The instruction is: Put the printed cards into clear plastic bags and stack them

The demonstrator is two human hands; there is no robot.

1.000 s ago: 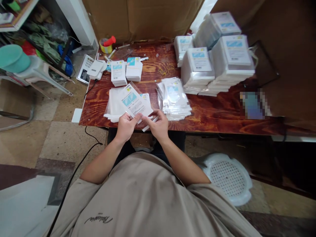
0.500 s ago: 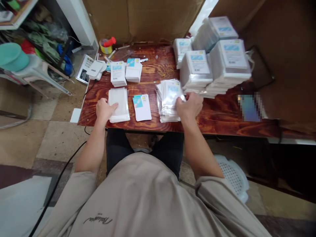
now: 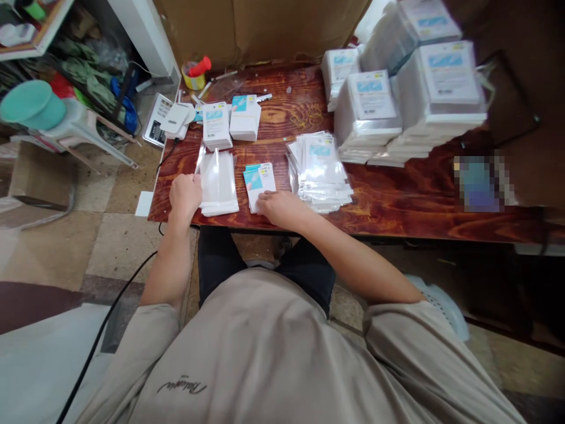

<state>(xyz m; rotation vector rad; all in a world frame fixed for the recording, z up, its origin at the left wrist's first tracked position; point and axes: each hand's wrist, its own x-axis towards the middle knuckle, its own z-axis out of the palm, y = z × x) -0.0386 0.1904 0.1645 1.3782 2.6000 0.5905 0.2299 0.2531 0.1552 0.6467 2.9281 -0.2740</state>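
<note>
My left hand (image 3: 185, 195) rests at the left edge of a stack of clear plastic sleeves (image 3: 218, 184) on the wooden table (image 3: 397, 200); its fingers curl around the top sleeve, whose edge is lifted. My right hand (image 3: 279, 207) lies at the near end of a small pile of white cards with a blue patch (image 3: 258, 182), fingers touching the cards. A loose heap of bagged cards (image 3: 321, 171) sits just right of that hand.
Tall stacks of bagged cards (image 3: 412, 100) fill the back right. Two smaller card stacks (image 3: 230, 121), a tape roll (image 3: 194, 76) and a white device (image 3: 174, 118) sit at the back left. A plastic stool (image 3: 66, 126) and cardboard box (image 3: 265, 26) stand around the table.
My right hand came away from the heap of bagged cards and moved left to the card pile. My left hand stayed at the clear sleeves and lifted the top one's edge.
</note>
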